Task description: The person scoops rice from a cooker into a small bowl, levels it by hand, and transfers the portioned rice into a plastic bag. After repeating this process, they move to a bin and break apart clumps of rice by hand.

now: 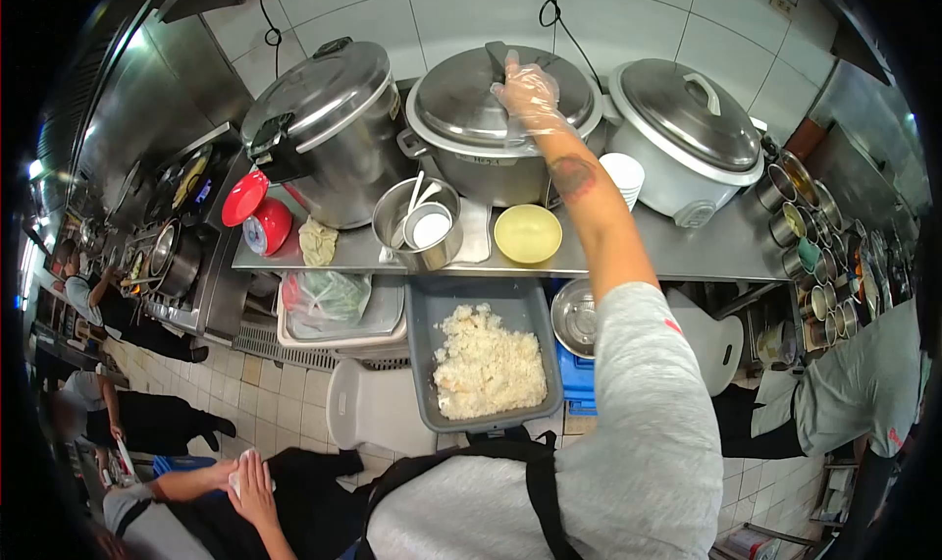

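Observation:
My right hand, in a clear plastic glove, is closed around the dark handle on the metal lid of the middle cooker. The lid rests on the cooker. My left hand is out of view. Below the counter, a grey tub holds a heap of cooked rice. On the counter's front part stand a metal pot with a white cup and spoon-like utensils inside, and a yellow bowl.
Tall lidded pot at left, white cooker at right. Stacked white cups stand near my forearm. A red scale, stools and a metal bowl are around. A co-worker's hands are at lower left; other people stand at both sides.

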`<state>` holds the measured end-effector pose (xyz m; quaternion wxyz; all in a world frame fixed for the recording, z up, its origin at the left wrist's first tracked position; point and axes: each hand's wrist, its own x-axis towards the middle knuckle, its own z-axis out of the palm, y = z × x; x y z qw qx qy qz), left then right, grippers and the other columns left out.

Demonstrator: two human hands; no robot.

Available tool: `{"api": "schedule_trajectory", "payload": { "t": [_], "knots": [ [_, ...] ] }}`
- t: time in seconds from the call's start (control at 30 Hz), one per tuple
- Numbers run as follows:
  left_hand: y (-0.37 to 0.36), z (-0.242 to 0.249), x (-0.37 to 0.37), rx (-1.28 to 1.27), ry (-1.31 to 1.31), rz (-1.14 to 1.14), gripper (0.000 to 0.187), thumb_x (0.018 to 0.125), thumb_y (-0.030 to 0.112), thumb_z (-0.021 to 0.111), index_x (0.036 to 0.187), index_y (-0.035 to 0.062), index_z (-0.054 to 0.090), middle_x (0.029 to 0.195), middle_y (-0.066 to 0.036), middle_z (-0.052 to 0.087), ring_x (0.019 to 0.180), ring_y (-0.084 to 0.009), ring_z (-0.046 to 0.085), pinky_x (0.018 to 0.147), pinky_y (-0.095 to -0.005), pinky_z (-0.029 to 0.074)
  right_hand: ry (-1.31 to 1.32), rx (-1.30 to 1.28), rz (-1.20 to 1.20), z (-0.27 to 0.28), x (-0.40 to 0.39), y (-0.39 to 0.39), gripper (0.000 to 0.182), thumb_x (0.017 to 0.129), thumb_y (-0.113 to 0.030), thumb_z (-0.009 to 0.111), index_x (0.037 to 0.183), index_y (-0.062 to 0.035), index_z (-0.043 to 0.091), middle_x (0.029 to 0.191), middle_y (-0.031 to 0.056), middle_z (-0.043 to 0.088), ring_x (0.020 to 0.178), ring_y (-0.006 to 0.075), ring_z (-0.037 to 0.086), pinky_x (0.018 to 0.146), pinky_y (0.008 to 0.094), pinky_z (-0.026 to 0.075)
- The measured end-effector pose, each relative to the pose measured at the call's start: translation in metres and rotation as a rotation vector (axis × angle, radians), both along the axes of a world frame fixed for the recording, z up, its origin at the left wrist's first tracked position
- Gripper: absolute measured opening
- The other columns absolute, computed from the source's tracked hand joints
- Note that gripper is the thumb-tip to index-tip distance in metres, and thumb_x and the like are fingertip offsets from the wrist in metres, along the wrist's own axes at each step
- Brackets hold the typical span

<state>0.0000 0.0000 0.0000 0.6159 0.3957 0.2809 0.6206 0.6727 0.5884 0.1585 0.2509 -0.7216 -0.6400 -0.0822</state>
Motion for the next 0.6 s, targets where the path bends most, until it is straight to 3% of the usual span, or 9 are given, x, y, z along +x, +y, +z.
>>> {"api": "schedule_trajectory", "payload": {
  "t": [0.07, 0.17, 0.2, 0.23, 0.3, 0.4, 0.47, 0.6],
  "knots": [
    [-0.024, 0.004, 0.016, 0.019, 0.047, 0.009, 0.077, 0.097, 0.051, 0.027, 0.149, -0.0051, 0.013, 0.157, -0.022, 0.004, 0.147, -0.0319, 0.003, 0.120, -0.0433, 0.001, 0.103, -0.133, -0.011, -0.012, 0.009, 0.027, 0.054, 0.088, -0.039, 0.057, 0.132, -0.0090, 0.047, 0.113, 0.0190, 0.065, 0.107, 0.0323, 0.063, 0.087, 0.0466, 0.050],
    [-0.016, 0.045, 0.008, 0.195, 0.021, -0.076, 0.075, 0.097, 0.053, 0.028, 0.152, 0.0036, 0.013, 0.160, -0.014, 0.002, 0.147, -0.0335, 0.001, 0.119, -0.0422, -0.002, 0.155, -0.050, -0.085, -0.004, -0.001, 0.065, 0.046, 0.087, -0.034, 0.057, 0.121, -0.0033, 0.056, 0.110, 0.0185, 0.067, 0.106, 0.0320, 0.064, 0.087, 0.0465, 0.051],
    [-0.018, 0.053, -0.011, 0.281, 0.064, -0.147, 0.075, 0.097, 0.054, 0.029, 0.152, 0.0060, 0.014, 0.160, -0.012, 0.001, 0.147, -0.0328, 0.000, 0.119, -0.0420, -0.002, 0.089, 0.006, -0.111, -0.004, 0.000, 0.059, 0.037, 0.091, -0.027, 0.049, 0.112, 0.0009, 0.060, 0.103, 0.0163, 0.070, 0.093, 0.0322, 0.069, 0.082, 0.0450, 0.053],
    [-0.019, 0.063, -0.032, 0.369, 0.112, -0.217, 0.074, 0.097, 0.055, 0.030, 0.152, 0.0084, 0.015, 0.160, -0.010, -0.001, 0.147, -0.0321, 0.000, 0.119, -0.0418, -0.002, 0.102, -0.034, -0.098, 0.001, 0.003, 0.061, 0.039, 0.089, -0.029, 0.053, 0.113, -0.0003, 0.061, 0.107, 0.0169, 0.068, 0.099, 0.0329, 0.066, 0.085, 0.0449, 0.052],
    [-0.031, 0.101, -0.033, 0.440, 0.056, 0.056, 0.074, 0.095, 0.053, 0.034, 0.153, 0.0115, 0.015, 0.161, -0.010, 0.003, 0.148, -0.0276, 0.002, 0.119, -0.0396, 0.002, 0.127, -0.120, -0.073, 0.010, 0.010, 0.062, 0.044, 0.084, -0.034, 0.059, 0.115, -0.0027, 0.063, 0.114, 0.0180, 0.066, 0.109, 0.0342, 0.062, 0.090, 0.0447, 0.050],
    [-0.054, 0.127, -0.053, 0.391, -0.039, 0.107, 0.068, 0.094, 0.051, 0.038, 0.148, 0.0100, 0.028, 0.156, -0.011, 0.018, 0.144, -0.0271, 0.015, 0.117, -0.0397, 0.012, -0.001, -0.269, 0.061, 0.045, 0.019, 0.043, 0.046, 0.085, -0.036, 0.061, 0.120, -0.0066, 0.063, 0.121, 0.0165, 0.063, 0.112, 0.0337, 0.061, 0.094, 0.0439, 0.048],
    [-0.062, 0.134, -0.070, 0.370, -0.108, 0.133, 0.065, 0.093, 0.049, 0.040, 0.145, 0.0090, 0.036, 0.153, -0.012, 0.027, 0.142, -0.0268, 0.024, 0.115, -0.0397, 0.019, 0.054, -0.262, 0.017, 0.061, 0.024, 0.044, 0.048, 0.085, -0.039, 0.062, 0.122, -0.0086, 0.062, 0.124, 0.0150, 0.061, 0.113, 0.0333, 0.060, 0.095, 0.0434, 0.047],
    [-0.083, 0.132, -0.089, 0.340, -0.148, 0.328, 0.057, 0.092, 0.045, 0.041, 0.135, 0.0081, 0.041, 0.143, -0.012, 0.033, 0.133, -0.0279, 0.030, 0.109, -0.0403, 0.024, 0.045, -0.271, 0.030, 0.075, 0.030, 0.042, 0.052, 0.084, -0.043, 0.062, 0.123, -0.0079, 0.061, 0.126, 0.0159, 0.061, 0.115, 0.0332, 0.059, 0.096, 0.0433, 0.047]
  ]
}}
